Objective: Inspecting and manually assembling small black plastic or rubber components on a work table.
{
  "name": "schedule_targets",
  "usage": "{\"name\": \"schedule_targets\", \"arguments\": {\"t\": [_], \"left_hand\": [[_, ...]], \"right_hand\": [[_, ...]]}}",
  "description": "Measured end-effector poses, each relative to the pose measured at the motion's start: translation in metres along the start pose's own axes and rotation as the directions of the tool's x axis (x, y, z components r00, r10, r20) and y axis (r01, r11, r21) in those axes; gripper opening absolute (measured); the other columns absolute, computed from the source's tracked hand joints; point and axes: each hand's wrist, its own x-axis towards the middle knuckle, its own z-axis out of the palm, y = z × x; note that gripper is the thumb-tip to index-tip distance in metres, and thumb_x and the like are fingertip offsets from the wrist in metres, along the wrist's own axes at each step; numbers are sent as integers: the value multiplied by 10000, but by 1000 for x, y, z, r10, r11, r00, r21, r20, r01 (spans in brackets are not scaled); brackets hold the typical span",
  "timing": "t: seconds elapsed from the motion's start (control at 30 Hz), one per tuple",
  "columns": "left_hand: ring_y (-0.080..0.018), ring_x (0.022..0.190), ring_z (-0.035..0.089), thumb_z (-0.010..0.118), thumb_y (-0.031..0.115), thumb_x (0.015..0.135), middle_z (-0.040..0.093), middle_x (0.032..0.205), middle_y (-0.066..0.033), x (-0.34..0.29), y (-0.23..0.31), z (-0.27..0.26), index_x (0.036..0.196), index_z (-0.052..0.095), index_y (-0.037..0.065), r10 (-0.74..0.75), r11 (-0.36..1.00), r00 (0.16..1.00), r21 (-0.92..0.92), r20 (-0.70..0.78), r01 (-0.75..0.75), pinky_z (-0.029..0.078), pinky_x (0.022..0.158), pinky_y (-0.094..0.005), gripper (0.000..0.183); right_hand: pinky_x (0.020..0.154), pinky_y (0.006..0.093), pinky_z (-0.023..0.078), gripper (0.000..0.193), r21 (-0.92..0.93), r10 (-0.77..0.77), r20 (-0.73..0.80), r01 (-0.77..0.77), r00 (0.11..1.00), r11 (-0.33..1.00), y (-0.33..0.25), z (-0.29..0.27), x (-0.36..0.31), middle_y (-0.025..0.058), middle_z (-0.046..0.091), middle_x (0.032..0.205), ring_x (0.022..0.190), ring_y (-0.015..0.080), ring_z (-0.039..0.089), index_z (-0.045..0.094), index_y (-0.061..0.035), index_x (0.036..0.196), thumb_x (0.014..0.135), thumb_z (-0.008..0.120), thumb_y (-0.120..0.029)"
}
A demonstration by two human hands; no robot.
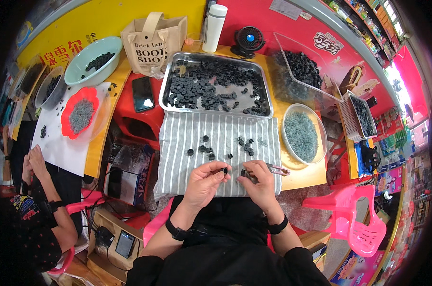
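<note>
My left hand point(202, 185) pinches a small round black cap point(225, 170) between thumb and fingertips, above a grey-and-white striped cloth point(178, 143). Close beside it, my right hand point(259, 185) is closed round a slim metal hand tool point(279, 170); its looped end sticks out to the right, and its working end is hidden by my fingers. Several loose black caps point(205, 148) lie on the cloth just beyond my hands, in a left and a right cluster. Beyond the cloth, a metal tray point(216, 112) holds many more black caps point(192, 88).
At right stands a clear round tub point(324, 148) of grey-green small pieces, with a clear bin point(292, 43) of black parts behind. A red bowl point(66, 107) and green basin point(75, 71) are at left. Another person's hands point(35, 164) rest near that table. A pink chair point(364, 209) stands right.
</note>
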Motion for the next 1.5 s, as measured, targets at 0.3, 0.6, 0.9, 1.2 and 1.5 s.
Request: {"name": "schedule_targets", "arguments": {"t": [0.3, 0.6, 0.9, 1.2, 1.5], "left_hand": [[-196, 961, 653, 578, -16, 924, 651, 1119, -132, -1, 3, 1, 1178, 620, -31, 8, 1000, 1000, 3, 3, -8, 524, 850, -290, 257], [-175, 945, 649, 571, -21, 928, 645, 1117, -136, -2, 5, 1, 1206, 594, -30, -39, 997, 999, -70, 6, 39, 534, 851, -270, 279], [-159, 1000, 632, 577, -41, 916, 646, 1120, -139, -2, 4, 3, 1194, 598, -24, -47, 997, 999, -56, 13, 48, 531, 872, -267, 279], [-144, 1008, 629, 588, -47, 906, 657, 1112, -123, -2, 5, 3, 1175, 613, -18, -50, 998, 999, -31, 12, 50, 516, 881, -243, 272], [-106, 949, 628, 598, -43, 903, 663, 1094, -118, -3, 5, 5, 1163, 617, -22, -59, 998, 998, -9, -16, 59, 518, 815, -196, 261]], "right_hand": [[632, 307, 475, 216, -214, -253, -9, 246, 967, 945, 10, 4, -4, 105, 623, 861, 749, 226, 600, 627, -1, 888, 699, 709, 64], [676, 319, 472, 195, 252, -25, -196, 75, 980, 965, -44, 12, -4, 136, 616, 855, 759, 261, 606, 627, -4, 882, 717, 662, 92], [638, 362, 453, 227, 125, -93, -230, 125, 969, 984, -46, 28, -4, 134, 608, 820, 741, 294, 586, 617, -3, 873, 684, 696, 96], [612, 377, 448, 215, 31, -150, -213, 160, 965, 987, -51, 25, 2, 125, 593, 795, 724, 305, 578, 619, -9, 851, 673, 695, 85], [594, 378, 440, 229, 3, -178, -215, 183, 960, 983, -55, 23, 3, 118, 587, 781, 703, 298, 571, 624, -6, 859, 664, 697, 89]]}}
